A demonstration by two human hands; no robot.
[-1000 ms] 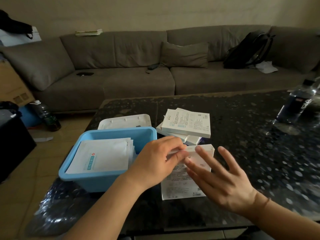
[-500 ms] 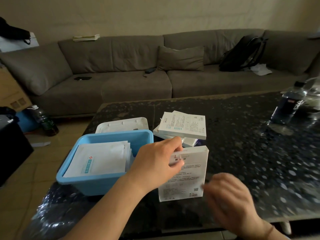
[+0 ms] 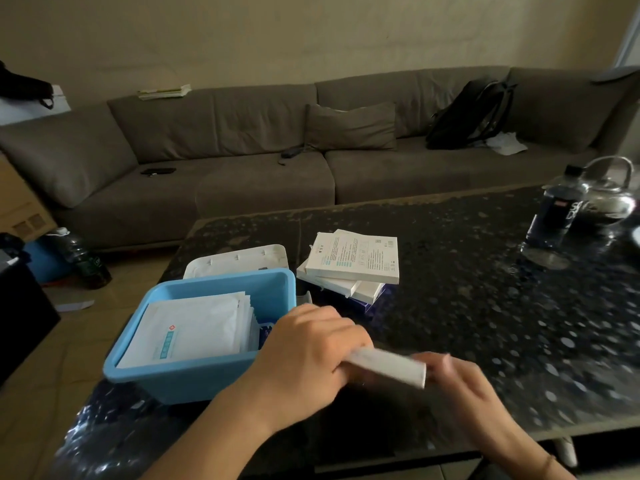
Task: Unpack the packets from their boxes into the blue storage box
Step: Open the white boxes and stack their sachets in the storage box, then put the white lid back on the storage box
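Both hands now hold one white box (image 3: 388, 367) up off the dark table (image 3: 485, 306). A moment ago this box stood flat-faced toward the camera, and its printed front could be read. Now it is tipped so only its thin edge shows, and it looks blurry.

The left hand (image 3: 308, 351) wraps over the left end of the box, with its fingers curled tight around it. It was already on the box before, up at the top corner. The right hand (image 3: 460, 382) has come in from lower down, where it was away from the box. Now it touches the right end. It is blurry, so I cannot tell if its fingers are closed on the box or just resting against it.

The blue storage box (image 3: 194, 379) sits just to the left of the hands, in the same spot as before. White packets (image 3: 197, 327) lie stacked inside it. Behind it lies a white lid (image 3: 239, 261). A pile of more boxes (image 3: 353, 261) sits past the hands, the same as before.

Far to the right stand a water bottle (image 3: 554, 209) and a glass kettle (image 3: 609, 195). The kettle did not show earlier.
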